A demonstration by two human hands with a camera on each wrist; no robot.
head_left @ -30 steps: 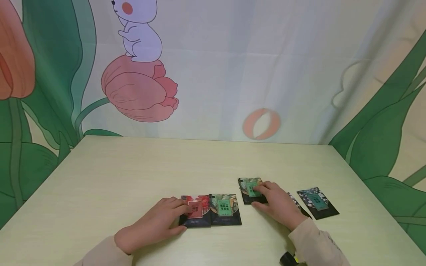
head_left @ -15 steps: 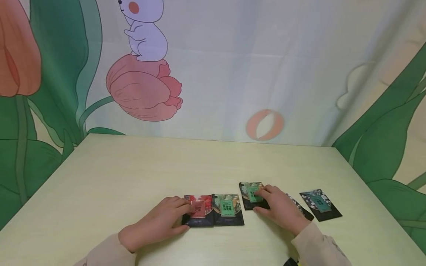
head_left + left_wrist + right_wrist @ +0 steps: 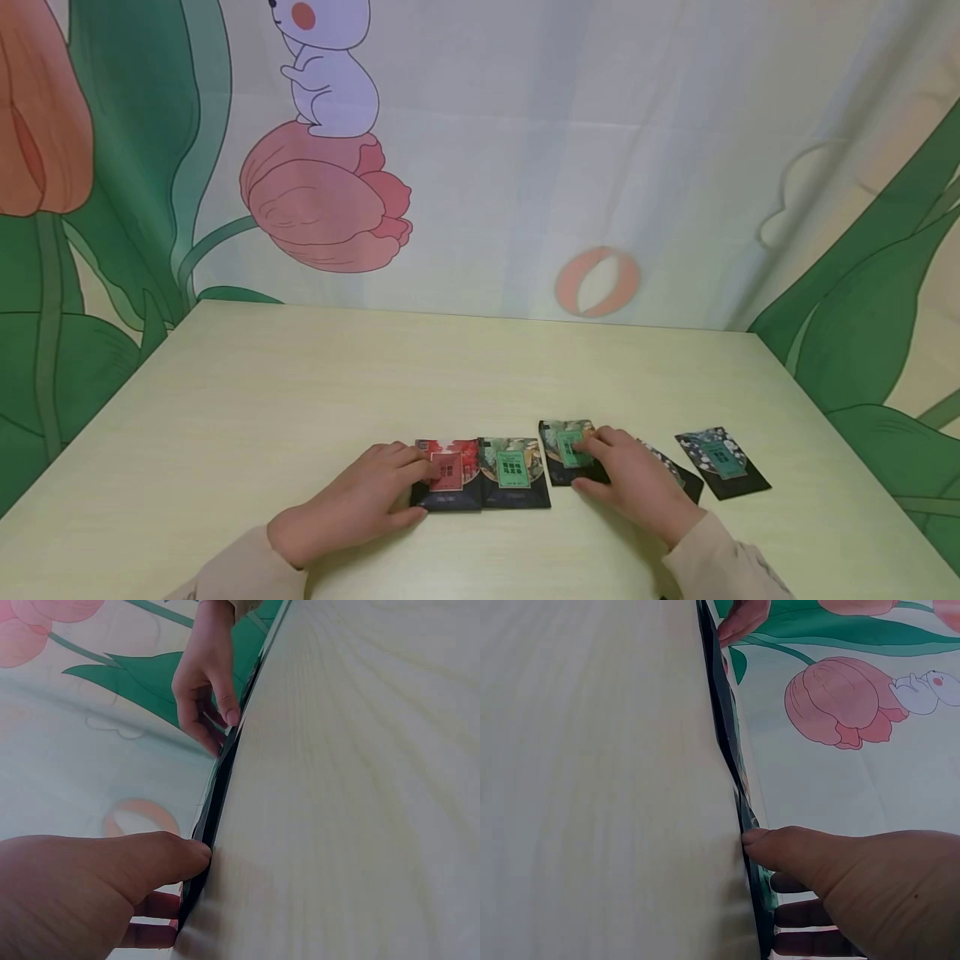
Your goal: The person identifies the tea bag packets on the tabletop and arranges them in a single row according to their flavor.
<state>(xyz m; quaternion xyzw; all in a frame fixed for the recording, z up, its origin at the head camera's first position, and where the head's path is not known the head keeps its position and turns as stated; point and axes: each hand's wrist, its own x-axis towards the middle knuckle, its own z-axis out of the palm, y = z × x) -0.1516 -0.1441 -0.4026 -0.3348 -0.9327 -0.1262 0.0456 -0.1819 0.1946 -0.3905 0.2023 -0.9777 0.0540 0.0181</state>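
Note:
My left hand [image 3: 363,500] rests its fingertips on a red tea sachet [image 3: 448,479], thumb at its near edge. Against that sachet's right side lies a green-labelled tea sachet [image 3: 514,475]. My right hand [image 3: 637,479] presses its fingertips onto a second green-labelled sachet [image 3: 561,446], lying slightly farther back and close to the first; its thumb is at the near edge. A dark floral sachet [image 3: 688,482] is partly hidden by this hand. In the wrist views, the left thumb [image 3: 196,857] and right thumb [image 3: 757,836] touch the sachets' dark edges.
Another dark floral sachet [image 3: 723,464] lies askew at the right. The pale wooden table [image 3: 300,375] reaches back to a curtain [image 3: 480,183] printed with tulips and a rabbit. A small black tip [image 3: 663,597] shows at the bottom edge by the right sleeve.
My right hand has slid the second green-labelled sachet toward me, nearly in line with the other two. The partly covered floral sachet has shifted slightly. My left hand stays on the red sachet.

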